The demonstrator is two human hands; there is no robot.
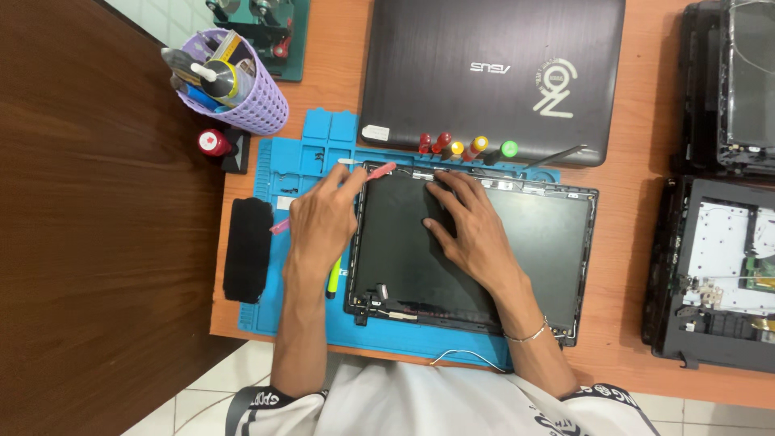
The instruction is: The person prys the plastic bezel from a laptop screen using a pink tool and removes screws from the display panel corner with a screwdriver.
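Dark laptop screen panel [404, 242] on blue mat, white sticker [375, 132] on closed laptop lid

The person wears a white short-sleeved shirt [412, 404] with black bands at the sleeve cuffs carrying white lettering, both forearms bare, and a thin silver chain bracelet [526, 333] circles the wrist of the right hand [468, 226], while the left hand [323, 218] wears nothing.

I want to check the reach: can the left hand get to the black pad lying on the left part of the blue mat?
Probably yes. The left hand holds a pink tool, and bare blue mat separates it from the black pad; nothing blocks the way.
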